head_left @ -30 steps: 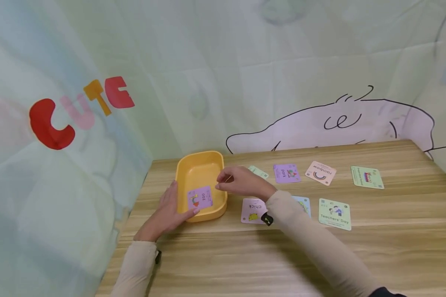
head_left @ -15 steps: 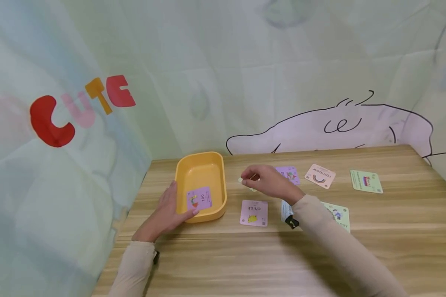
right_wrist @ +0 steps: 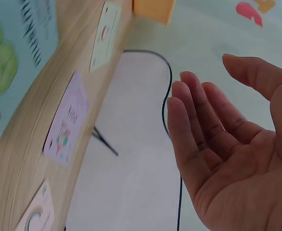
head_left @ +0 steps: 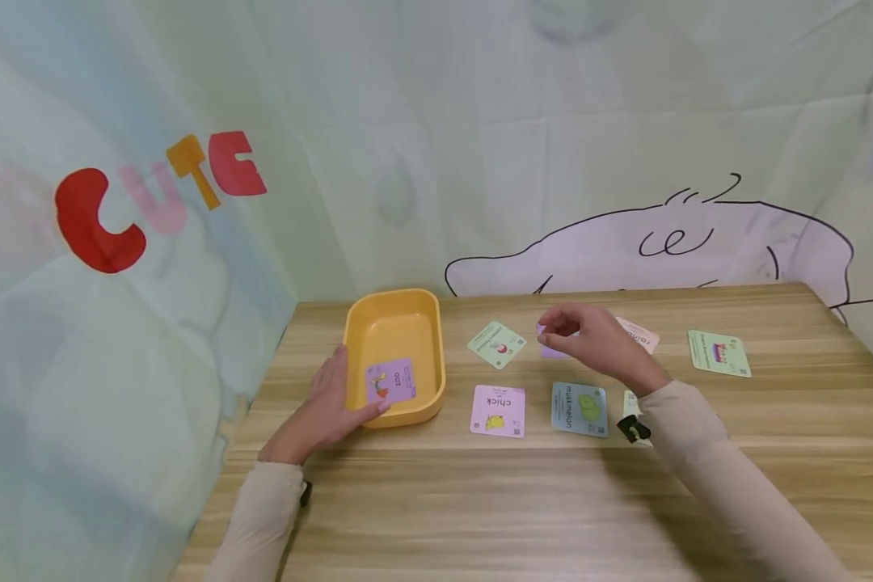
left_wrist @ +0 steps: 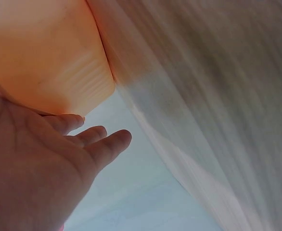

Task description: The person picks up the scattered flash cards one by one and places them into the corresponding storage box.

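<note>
Hands apart. Left hand (head_left: pixel 323 420): fingers fairly straight along the outer wall of the yellow tray (head_left: pixel 400 331), thumb over its near rim; I read steadying contact, not a clamp. Right hand (head_left: pixel 596 339): thumb and fingers parted, nothing between them, above the table (head_left: pixel 436 501) and partly covering the purple park card (right_wrist: pixel 66 125) in the head view.

Layout, left to right. Tray: looks stiff and smooth, probably light enough to slide if nudged; I would brace it at the rim. Zoo card (head_left: pixel 396 380) lies flat inside, near end. Next, a green card with small print (head_left: pixel 497 344) and, nearer the person, the chick card (head_left: pixel 498 411). Then the park card, far row, flat on wood. I judge it thin, light, fairly stiff, slightly slick, corners easily bent. I would drag it by a side edge until a lip lifts, then pinch there. Rightward: muskmelon card (head_left: pixel 579 409), near row; rainbow card (head_left: pixel 640 335), partly behind the hand; another green card (head_left: pixel 630 402), mostly hidden by the wrist; a last green card (head_left: pixel 719 353), well apart.
</note>
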`<action>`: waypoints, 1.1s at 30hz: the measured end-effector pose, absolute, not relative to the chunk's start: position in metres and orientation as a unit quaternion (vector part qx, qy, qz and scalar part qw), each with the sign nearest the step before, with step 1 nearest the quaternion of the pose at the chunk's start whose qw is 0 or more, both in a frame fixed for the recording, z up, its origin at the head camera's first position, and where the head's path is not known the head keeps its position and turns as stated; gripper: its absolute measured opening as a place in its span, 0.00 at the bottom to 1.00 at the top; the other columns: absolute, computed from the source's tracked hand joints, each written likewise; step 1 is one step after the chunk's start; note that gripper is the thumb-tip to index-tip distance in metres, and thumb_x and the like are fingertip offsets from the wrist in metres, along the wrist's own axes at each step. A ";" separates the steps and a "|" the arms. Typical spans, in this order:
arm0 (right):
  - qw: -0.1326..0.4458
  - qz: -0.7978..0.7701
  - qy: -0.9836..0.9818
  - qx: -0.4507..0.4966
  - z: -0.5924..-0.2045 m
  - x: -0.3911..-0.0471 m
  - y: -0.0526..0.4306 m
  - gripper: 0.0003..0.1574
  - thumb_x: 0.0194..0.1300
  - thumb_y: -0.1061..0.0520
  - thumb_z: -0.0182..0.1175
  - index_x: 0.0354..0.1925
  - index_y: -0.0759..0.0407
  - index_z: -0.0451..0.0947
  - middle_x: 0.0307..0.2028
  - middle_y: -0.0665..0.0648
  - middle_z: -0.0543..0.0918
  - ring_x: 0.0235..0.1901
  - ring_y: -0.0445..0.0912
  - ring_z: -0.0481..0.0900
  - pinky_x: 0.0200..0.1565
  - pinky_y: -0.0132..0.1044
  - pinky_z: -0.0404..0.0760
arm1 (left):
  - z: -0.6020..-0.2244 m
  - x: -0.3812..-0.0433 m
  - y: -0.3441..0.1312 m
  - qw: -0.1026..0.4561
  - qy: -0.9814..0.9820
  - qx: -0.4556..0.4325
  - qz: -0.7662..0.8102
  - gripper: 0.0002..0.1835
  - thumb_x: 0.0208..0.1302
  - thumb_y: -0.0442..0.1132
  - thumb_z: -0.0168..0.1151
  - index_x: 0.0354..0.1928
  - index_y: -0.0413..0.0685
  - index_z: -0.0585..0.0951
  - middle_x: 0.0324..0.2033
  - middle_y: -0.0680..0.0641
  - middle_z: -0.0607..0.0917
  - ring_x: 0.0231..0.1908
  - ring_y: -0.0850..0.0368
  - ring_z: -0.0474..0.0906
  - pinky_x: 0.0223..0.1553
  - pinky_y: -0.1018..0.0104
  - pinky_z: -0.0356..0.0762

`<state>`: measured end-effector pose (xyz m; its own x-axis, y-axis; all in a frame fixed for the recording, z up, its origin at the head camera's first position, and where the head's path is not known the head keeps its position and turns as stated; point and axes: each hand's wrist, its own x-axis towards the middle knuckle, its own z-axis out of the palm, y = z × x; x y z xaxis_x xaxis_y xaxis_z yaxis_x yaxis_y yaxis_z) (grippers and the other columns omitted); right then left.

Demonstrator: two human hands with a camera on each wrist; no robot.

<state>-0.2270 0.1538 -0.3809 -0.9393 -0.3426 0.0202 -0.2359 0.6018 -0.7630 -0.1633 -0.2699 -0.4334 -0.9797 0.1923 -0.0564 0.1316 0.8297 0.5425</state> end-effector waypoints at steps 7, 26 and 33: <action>0.069 -0.384 0.911 -0.135 -0.376 -0.228 0.203 0.22 0.70 0.52 0.65 0.57 0.62 0.79 0.50 0.61 0.85 0.51 0.55 0.82 0.53 0.50 0.80 | -0.432 -0.165 -0.270 0.065 0.956 0.080 0.274 0.68 0.60 0.68 0.65 0.79 0.36 0.32 0.80 0.35 0.36 0.79 0.36 0.34 0.76 0.37 0.40; 0.093 -0.301 0.945 -0.093 -0.390 -0.251 0.335 0.34 0.70 0.53 0.65 0.63 0.74 0.70 0.54 0.73 0.81 0.55 0.66 0.79 0.53 0.55 0.79 | -0.434 -0.167 -0.271 0.062 0.953 0.085 0.284 0.68 0.60 0.67 0.67 0.80 0.40 0.32 0.80 0.34 0.37 0.78 0.34 0.34 0.74 0.34 0.39; 0.118 -0.304 0.943 -0.067 -0.397 -0.257 0.355 0.37 0.69 0.55 0.66 0.67 0.73 0.65 0.61 0.77 0.73 0.62 0.71 0.70 0.62 0.67 0.69 | -0.433 -0.168 -0.271 0.067 0.952 0.085 0.285 0.68 0.60 0.67 0.66 0.80 0.41 0.31 0.80 0.35 0.36 0.78 0.34 0.33 0.73 0.32 0.38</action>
<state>-0.2570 0.3553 -0.3971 -0.9632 -0.1982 -0.1816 -0.0546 0.8059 -0.5895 -0.1684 -0.2713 -0.4325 -0.9767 0.1994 -0.0790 0.1233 0.8234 0.5539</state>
